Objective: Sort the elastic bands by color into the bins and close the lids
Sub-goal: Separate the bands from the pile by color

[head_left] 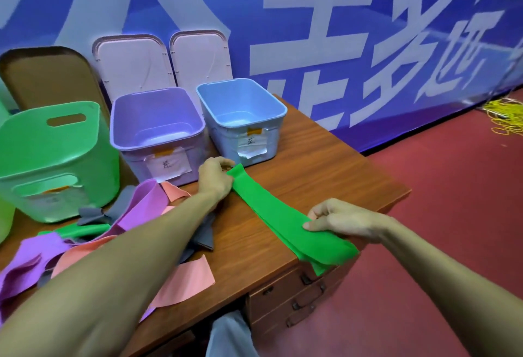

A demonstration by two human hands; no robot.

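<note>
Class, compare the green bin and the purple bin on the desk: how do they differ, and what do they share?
The green bin is taller and has a handle slot near its rim; the purple bin is lower with a plain rim. The green bin stands farther left, the purple bin beside the blue bin. Both are open, appear empty, and carry a front paper label.

A green elastic band lies stretched flat across the desk; purple, pink and grey bands are piled left. Green, purple and blue bins stand open.

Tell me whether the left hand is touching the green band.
Touching. Head view: the left hand pinches the far end of the green band laid on the desk.
</note>
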